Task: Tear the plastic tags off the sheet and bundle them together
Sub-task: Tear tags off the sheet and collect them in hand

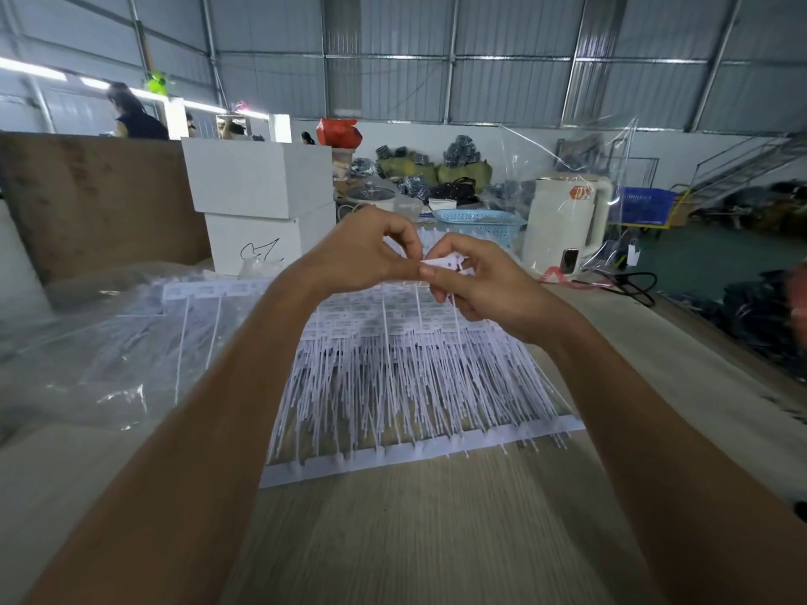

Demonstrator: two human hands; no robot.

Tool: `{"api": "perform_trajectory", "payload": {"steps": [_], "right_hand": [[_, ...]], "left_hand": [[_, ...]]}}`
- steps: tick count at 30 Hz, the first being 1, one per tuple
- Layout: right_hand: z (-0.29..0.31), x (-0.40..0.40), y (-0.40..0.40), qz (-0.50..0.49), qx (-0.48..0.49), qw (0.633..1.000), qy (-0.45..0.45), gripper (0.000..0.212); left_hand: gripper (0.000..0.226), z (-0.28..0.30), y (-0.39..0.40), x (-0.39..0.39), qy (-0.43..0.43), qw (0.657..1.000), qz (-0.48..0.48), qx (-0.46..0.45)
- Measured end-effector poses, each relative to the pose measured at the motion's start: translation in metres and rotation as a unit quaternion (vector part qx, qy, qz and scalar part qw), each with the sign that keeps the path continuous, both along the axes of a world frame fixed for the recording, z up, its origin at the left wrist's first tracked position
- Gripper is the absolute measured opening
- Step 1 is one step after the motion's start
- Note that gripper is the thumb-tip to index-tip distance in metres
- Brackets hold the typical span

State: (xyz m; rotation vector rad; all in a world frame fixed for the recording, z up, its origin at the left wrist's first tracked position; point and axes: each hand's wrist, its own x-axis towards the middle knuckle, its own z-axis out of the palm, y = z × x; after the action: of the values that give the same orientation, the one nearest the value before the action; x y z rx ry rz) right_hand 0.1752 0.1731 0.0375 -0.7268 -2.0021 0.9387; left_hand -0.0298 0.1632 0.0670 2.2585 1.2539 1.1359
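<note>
A stack of white plastic tag sheets lies on the wooden table, its long thin tails fanned toward me and ending in a white strip along the near edge. Both hands are raised above the far end of the stack. My right hand pinches a small bundle of white tags whose thin tails hang down below the fingers. My left hand meets it from the left, fingertips curled onto the head of the same tags. The tag heads are partly hidden by the fingers.
Crinkled clear plastic bags with more tag sheets lie at the left. Two white boxes are stacked behind. A white kettle, a blue basket and a black cable sit at the back right. The table edge runs along the right.
</note>
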Motion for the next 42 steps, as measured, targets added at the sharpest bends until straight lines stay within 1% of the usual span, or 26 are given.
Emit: {"api": "perform_trajectory", "payload": {"steps": [2,4,6,9,12,14,16,18,22,26,27,29,32,36,38,40,42], "right_hand": [[0.002,0.001,0.000,0.016,-0.003,0.999,0.029,0.011],[0.004,0.001,0.000,0.025,-0.016,0.999,0.045,0.010],[0.003,0.002,0.000,0.035,-0.029,0.998,0.047,0.012],[0.001,0.001,0.001,0.045,-0.045,0.997,0.052,0.014],[-0.001,0.002,0.003,0.036,-0.052,0.997,0.051,0.012],[0.000,0.003,0.002,0.016,-0.042,0.998,0.042,0.012],[0.003,0.002,0.001,-0.010,-0.009,1.000,0.027,0.013],[0.008,0.000,-0.002,-0.020,0.041,0.999,0.014,0.014],[0.015,-0.004,-0.009,-0.038,0.143,0.989,-0.009,0.016],[0.016,-0.007,-0.010,-0.083,0.262,0.958,-0.087,0.010],[0.015,-0.008,-0.009,-0.091,0.284,0.949,-0.106,0.010],[0.012,-0.008,-0.007,-0.103,0.307,0.939,-0.115,0.012],[0.010,-0.007,-0.006,-0.145,0.311,0.933,-0.110,0.017],[0.009,-0.012,-0.005,-0.186,0.330,0.917,-0.129,0.018],[0.010,-0.010,0.001,-0.246,0.315,0.908,-0.127,0.013],[0.016,0.005,0.010,-0.312,0.247,0.916,-0.060,0.010],[0.021,0.026,0.013,-0.305,0.144,0.940,0.045,0.011]], "left_hand": [[0.018,0.000,-0.001,-0.002,0.014,0.999,-0.020,-0.039],[0.026,0.000,-0.003,-0.003,0.028,0.995,-0.028,-0.090],[0.034,0.001,-0.005,-0.004,0.051,0.993,-0.015,-0.109],[0.040,0.002,-0.007,-0.007,0.067,0.991,-0.020,-0.117],[0.033,0.003,-0.009,-0.013,0.071,0.992,-0.038,-0.102],[0.030,0.003,-0.009,-0.014,0.067,0.994,-0.034,-0.079],[0.033,0.002,-0.007,-0.012,0.058,0.996,-0.021,-0.065],[0.038,0.001,-0.006,-0.010,0.026,0.997,-0.015,-0.070],[0.038,0.003,-0.006,-0.012,-0.023,0.996,-0.007,-0.087],[0.037,0.002,-0.007,-0.011,-0.051,0.991,-0.021,-0.121],[0.036,0.001,-0.007,-0.010,-0.056,0.990,-0.023,-0.131],[0.035,0.001,-0.008,-0.010,-0.060,0.988,-0.028,-0.142],[0.042,0.003,-0.010,-0.010,-0.055,0.988,-0.031,-0.141],[0.039,0.004,-0.011,-0.009,-0.024,0.990,-0.019,-0.138],[0.043,0.004,-0.014,-0.012,0.022,0.986,-0.043,-0.161],[0.047,0.004,-0.018,-0.012,0.062,0.980,-0.058,-0.177],[0.043,0.005,-0.018,-0.012,0.051,0.986,-0.039,-0.155]]}}
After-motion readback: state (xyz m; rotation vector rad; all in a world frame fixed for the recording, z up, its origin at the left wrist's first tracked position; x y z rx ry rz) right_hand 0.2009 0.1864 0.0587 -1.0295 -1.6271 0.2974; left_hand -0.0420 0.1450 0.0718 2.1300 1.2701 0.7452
